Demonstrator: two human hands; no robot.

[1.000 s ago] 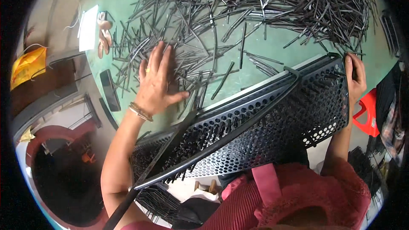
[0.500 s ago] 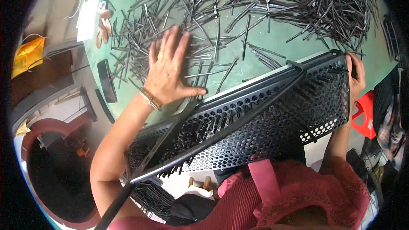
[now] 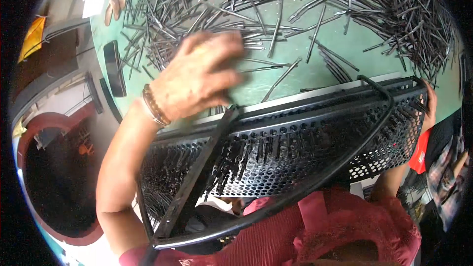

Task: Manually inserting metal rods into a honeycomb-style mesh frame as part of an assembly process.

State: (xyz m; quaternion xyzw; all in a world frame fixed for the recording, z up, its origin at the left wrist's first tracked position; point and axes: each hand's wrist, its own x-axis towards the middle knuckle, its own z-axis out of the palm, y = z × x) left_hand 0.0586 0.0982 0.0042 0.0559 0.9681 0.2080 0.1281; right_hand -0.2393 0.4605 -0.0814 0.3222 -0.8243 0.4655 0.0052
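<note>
A black perforated metal rack (image 3: 305, 148) with a curved metal bar lies tilted along the table's near edge. Many thin black strips stick out through its holes. At its right end my right hand (image 3: 429, 106) grips the edge, with the fingers partly hidden behind it. My left hand (image 3: 197, 79), wearing a beaded bracelet, hovers above the rack's left part and the table. It is blurred; its fingers are bent and apart, and I see nothing held in them. Just beyond it, loose black strips (image 3: 231, 29) lie scattered on the green table (image 3: 295, 71).
A dense heap of black strips (image 3: 399, 24) covers the far right of the table. At the left edge lie a dark phone-like slab (image 3: 115, 69) and brownish gloves (image 3: 116, 0). A red plastic thing (image 3: 419, 155) is below the right side. A dark round opening (image 3: 64, 182) sits at lower left.
My left hand has drawn nearer from the scattered strips, its fingers bending. The rack's bar has swung toward my body, and the rack sits further right and lower in view.
</note>
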